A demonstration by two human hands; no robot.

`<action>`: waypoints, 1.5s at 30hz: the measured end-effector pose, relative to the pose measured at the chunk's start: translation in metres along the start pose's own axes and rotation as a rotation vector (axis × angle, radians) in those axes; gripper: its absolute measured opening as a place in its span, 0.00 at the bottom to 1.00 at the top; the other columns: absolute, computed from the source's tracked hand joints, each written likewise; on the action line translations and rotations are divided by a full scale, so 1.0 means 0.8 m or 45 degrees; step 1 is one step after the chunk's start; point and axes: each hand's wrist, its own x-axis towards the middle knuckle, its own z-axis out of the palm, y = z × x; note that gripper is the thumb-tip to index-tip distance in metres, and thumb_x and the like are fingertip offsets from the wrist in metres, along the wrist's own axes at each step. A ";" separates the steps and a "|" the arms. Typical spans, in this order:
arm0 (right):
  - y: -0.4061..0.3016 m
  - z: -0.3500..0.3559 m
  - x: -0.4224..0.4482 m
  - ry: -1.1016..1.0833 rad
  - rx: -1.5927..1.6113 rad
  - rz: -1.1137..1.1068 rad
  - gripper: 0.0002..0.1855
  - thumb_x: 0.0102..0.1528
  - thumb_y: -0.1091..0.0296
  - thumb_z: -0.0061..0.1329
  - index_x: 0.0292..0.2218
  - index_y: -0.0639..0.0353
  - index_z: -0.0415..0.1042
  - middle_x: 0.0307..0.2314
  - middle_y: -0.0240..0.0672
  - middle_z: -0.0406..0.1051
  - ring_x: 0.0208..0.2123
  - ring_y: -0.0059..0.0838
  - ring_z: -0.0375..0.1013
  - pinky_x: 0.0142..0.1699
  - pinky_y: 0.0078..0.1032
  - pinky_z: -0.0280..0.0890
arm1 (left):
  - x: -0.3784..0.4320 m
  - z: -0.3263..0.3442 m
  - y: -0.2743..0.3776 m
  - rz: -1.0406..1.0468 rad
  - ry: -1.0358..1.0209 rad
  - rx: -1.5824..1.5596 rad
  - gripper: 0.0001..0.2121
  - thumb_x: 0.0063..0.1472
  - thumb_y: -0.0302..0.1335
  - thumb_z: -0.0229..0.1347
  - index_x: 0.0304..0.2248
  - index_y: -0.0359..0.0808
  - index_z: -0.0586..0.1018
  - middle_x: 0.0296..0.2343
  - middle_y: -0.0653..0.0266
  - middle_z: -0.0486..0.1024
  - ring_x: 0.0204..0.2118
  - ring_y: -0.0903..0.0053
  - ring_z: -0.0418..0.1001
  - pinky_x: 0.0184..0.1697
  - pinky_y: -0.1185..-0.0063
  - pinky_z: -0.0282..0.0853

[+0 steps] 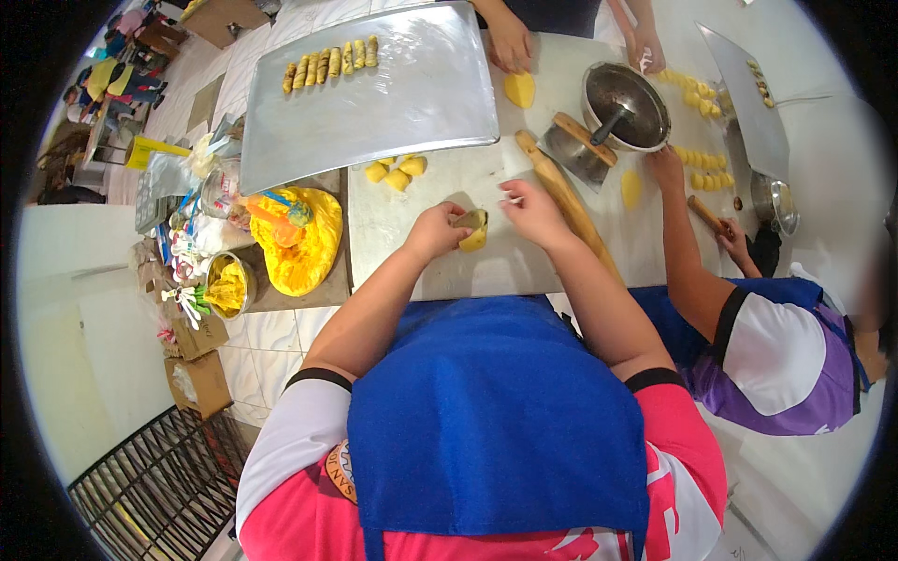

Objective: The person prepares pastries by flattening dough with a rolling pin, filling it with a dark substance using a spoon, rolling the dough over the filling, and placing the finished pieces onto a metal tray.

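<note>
My left hand (442,230) holds the end of a yellow dough piece (475,231) with a dark filling or strip along its top, just over the worktable. To its right my right hand (530,210) is raised with bent fingers, apart from the dough; a small whitish bit shows at its fingertips. A wooden rolling pin (561,193) lies slantwise beside my right forearm. Beyond my left hand sit several yellow dough lumps (398,179). Filled dough rolls (323,66) stand in a row on a large metal tray (365,112).
A dough scraper with a wooden handle (577,156) lies beside a metal bowl (626,105) of dark filling. Co-workers' hands reach in from the far side and right, near flattened dough (520,89). At left are a yellow plastic bag (309,242) and a small metal pot (228,284).
</note>
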 end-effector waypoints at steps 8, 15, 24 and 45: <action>0.032 -0.069 -0.070 0.422 -1.092 0.300 0.32 0.48 0.60 0.55 0.53 0.52 0.60 0.42 0.46 0.65 0.44 0.47 0.66 0.49 0.40 0.62 | -0.017 -0.010 -0.012 0.197 0.261 0.316 0.15 0.51 0.27 0.57 0.39 0.33 0.77 0.35 0.50 0.74 0.37 0.57 0.73 0.42 0.69 0.69; 0.013 -0.032 -0.138 0.121 -0.687 0.081 0.40 0.51 0.60 0.52 0.61 0.49 0.48 0.39 0.50 0.64 0.38 0.52 0.68 0.43 0.43 0.65 | -0.010 -0.013 -0.020 0.508 0.225 0.422 0.13 0.52 0.24 0.56 0.39 0.36 0.78 0.33 0.51 0.72 0.34 0.58 0.73 0.40 0.70 0.70; -0.029 0.079 -0.175 0.157 -0.466 0.108 0.38 0.54 0.64 0.50 0.61 0.42 0.48 0.38 0.50 0.57 0.34 0.50 0.68 0.40 0.40 0.67 | -0.026 -0.033 -0.051 0.906 0.034 0.679 0.20 0.49 0.23 0.56 0.45 0.38 0.74 0.42 0.55 0.69 0.43 0.59 0.69 0.48 0.69 0.67; -0.092 0.166 -0.178 0.425 -1.100 0.524 0.37 0.54 0.69 0.43 0.60 0.24 0.49 0.44 0.43 0.60 0.41 0.44 0.62 0.41 0.44 0.64 | -0.014 -0.069 -0.080 1.156 -0.299 0.692 0.24 0.50 0.24 0.54 0.50 0.36 0.70 0.53 0.55 0.64 0.51 0.56 0.64 0.55 0.69 0.61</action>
